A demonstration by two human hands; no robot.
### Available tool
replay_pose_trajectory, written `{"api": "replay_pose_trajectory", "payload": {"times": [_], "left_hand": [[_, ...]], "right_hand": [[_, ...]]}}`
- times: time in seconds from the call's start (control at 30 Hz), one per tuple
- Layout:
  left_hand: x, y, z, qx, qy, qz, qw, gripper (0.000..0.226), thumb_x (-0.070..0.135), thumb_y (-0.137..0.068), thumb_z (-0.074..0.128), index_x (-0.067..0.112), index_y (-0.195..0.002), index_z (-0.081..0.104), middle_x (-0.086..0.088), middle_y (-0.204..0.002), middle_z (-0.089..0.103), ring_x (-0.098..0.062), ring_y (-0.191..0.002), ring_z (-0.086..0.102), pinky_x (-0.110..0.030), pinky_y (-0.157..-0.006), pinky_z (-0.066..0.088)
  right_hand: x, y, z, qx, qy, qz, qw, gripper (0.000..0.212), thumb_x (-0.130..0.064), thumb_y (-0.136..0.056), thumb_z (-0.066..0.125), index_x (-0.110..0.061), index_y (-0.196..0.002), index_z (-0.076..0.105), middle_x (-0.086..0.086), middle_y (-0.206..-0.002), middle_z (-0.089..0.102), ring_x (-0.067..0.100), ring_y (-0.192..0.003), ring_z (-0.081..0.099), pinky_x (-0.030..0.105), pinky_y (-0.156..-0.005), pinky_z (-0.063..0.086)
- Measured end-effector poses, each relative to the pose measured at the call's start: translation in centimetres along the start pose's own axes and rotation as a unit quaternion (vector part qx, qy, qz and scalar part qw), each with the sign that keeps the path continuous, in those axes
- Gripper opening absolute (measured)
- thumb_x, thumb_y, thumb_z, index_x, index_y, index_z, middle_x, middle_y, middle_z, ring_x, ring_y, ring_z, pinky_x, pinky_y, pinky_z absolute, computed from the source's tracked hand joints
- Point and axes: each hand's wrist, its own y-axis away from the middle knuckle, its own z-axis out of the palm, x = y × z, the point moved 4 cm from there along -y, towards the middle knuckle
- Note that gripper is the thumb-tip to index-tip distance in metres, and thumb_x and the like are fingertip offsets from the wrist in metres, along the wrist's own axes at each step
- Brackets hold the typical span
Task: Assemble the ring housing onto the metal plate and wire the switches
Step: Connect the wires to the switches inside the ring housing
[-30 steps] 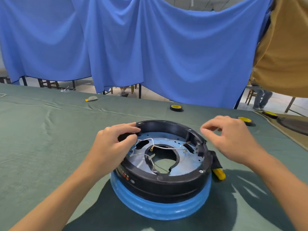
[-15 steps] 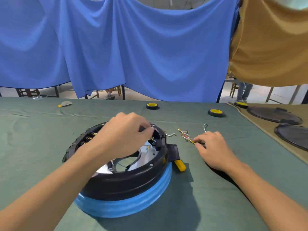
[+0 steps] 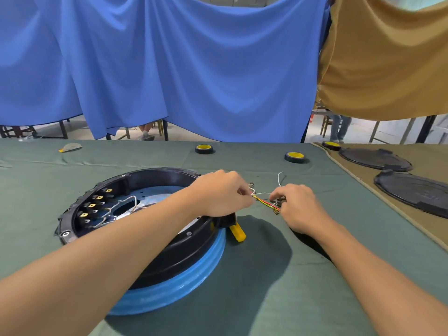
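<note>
We see a green cloth [image 3: 266,299] with two yellow-cored tape rolls [image 3: 204,149] [image 3: 294,157] near its far edge and a small grey-and-yellow object [image 3: 70,147] at its far left. Past its right edge, a tan mat [image 3: 431,154] carries two black discs [image 3: 374,158] [image 3: 417,190]. Beyond its far edge hang a blue curtain [image 3: 181,69] and a mustard curtain [image 3: 388,57].

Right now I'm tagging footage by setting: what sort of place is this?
Likely an assembly workshop: tape rolls and black covers on a cloth-covered table, plus a wire bundle beside the ring housing.

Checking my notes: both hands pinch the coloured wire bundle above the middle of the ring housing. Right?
Not quite. In the head view the left hand and right hand pinch the wire bundle right of the ring housing, over the green cloth.
</note>
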Motion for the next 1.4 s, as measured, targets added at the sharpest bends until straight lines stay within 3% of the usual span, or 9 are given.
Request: {"api": "replay_pose_trajectory", "payload": {"times": [0.2, 0.3, 0.4, 0.57, 0.7, 0.83, 1.07, 1.3, 1.4], "left_hand": [[-0.3, 0.0, -0.1, 0.018, 0.048, 0.001, 0.999, 0.029, 0.034, -0.095, 0.051, 0.022, -0.086, 0.075, 0.004, -0.088, 0.075, -0.019, -0.078, 0.064, -0.041, -0.079, 0.055], [-0.4, -0.1, -0.1, 0.027, 0.067, 0.004, 0.997, 0.03, 0.032, -0.096, 0.051, 0.021, -0.083, 0.075, 0.002, -0.085, 0.076, -0.021, -0.069, 0.061, -0.044, -0.077, 0.056], [-0.6, -0.1, -0.2, 0.051, 0.097, 0.005, 0.994, 0.028, 0.029, -0.096, 0.053, 0.016, -0.085, 0.075, -0.004, -0.087, 0.075, -0.027, -0.08, 0.065, -0.043, -0.078, 0.055], [-1.4, -0.2, -0.6, 0.123, 0.126, -0.018, 0.984, 0.022, 0.021, -0.096, 0.051, 0.018, -0.093, 0.073, 0.003, -0.09, 0.074, -0.014, -0.08, 0.064, -0.027, -0.071, 0.052], [-1.7, -0.2, -0.5, 0.125, 0.121, -0.022, 0.985, 0.023, 0.018, -0.095, 0.05, 0.017, -0.091, 0.073, 0.004, -0.087, 0.074, -0.009, -0.065, 0.058, -0.019, -0.058, 0.045], [-1.6, -0.1, -0.5, 0.118, 0.123, -0.022, 0.985, 0.022, 0.019, -0.096, 0.051, 0.018, -0.093, 0.072, 0.004, -0.088, 0.073, -0.015, -0.08, 0.065, -0.035, -0.076, 0.057], [-1.1, 0.1, -0.7, 0.127, 0.135, -0.009, 0.983, 0.023, 0.022, -0.099, 0.047, 0.017, -0.11, 0.066, 0.005, -0.099, 0.074, -0.015, -0.092, 0.065, -0.037, -0.083, 0.055], [-0.3, 0.7, -1.4, 0.199, 0.158, 0.046, 0.966, 0.053, 0.05, -0.093, 0.056, 0.026, -0.137, 0.038, 0.021, -0.096, 0.062, -0.004, -0.075, 0.06, -0.041, -0.08, 0.053], [-0.1, 1.2, -2.1, 0.274, 0.165, 0.06, 0.946, 0.055, 0.056, -0.09, 0.056, 0.025, -0.133, 0.04, 0.017, -0.09, 0.06, -0.005, -0.071, 0.056, -0.039, -0.075, 0.051]], "right_hand": [[0.3, 0.0, -0.6, 0.024, -0.059, 0.006, 0.998, 0.033, 0.0, -0.083, 0.054, -0.027, -0.081, 0.072, -0.004, -0.082, 0.067, 0.02, -0.095, 0.058, 0.03, -0.081, 0.047], [0.4, 0.0, -1.0, 0.053, -0.088, 0.009, 0.995, 0.021, -0.006, -0.082, 0.064, -0.025, -0.081, 0.074, -0.008, -0.078, 0.066, 0.016, -0.089, 0.06, 0.025, -0.077, 0.042], [0.5, 0.3, -2.1, 0.15, -0.135, 0.006, 0.98, 0.016, -0.01, -0.084, 0.067, -0.024, -0.083, 0.074, -0.004, -0.084, 0.068, 0.017, -0.083, 0.061, 0.03, -0.08, 0.046], [0.7, 0.9, -3.7, 0.265, -0.252, 0.04, 0.93, 0.014, -0.014, -0.088, 0.066, -0.025, -0.08, 0.07, -0.013, -0.07, 0.066, 0.003, -0.066, 0.059, 0.024, -0.068, 0.045], [0.9, 0.8, -3.4, 0.2, -0.442, 0.107, 0.868, 0.007, -0.008, -0.089, 0.066, -0.01, -0.087, 0.072, -0.002, -0.068, 0.067, 0.011, -0.057, 0.055, 0.026, -0.06, 0.049], [0.0, 1.0, -3.3, 0.088, -0.648, 0.133, 0.744, 0.007, -0.007, -0.089, 0.065, -0.004, -0.09, 0.07, 0.005, -0.065, 0.066, 0.012, -0.053, 0.051, 0.021, -0.05, 0.041], [-1.2, 1.5, -3.6, -0.003, -0.727, 0.121, 0.676, 0.011, -0.016, -0.087, 0.062, -0.012, -0.087, 0.073, 0.002, -0.069, 0.067, 0.01, -0.055, 0.053, 0.021, -0.046, 0.035], [-2.8, 2.2, -3.5, -0.069, -0.71, 0.075, 0.697, 0.016, -0.021, -0.08, 0.063, -0.013, -0.088, 0.075, 0.007, -0.086, 0.074, 0.015, -0.067, 0.064, 0.026, -0.055, 0.041], [-3.5, 2.2, -3.7, 0.025, -0.635, 0.068, 0.769, 0.011, -0.014, -0.087, 0.065, -0.007, -0.093, 0.071, 0.009, -0.083, 0.075, 0.014, -0.067, 0.068, 0.027, -0.057, 0.042]]}}
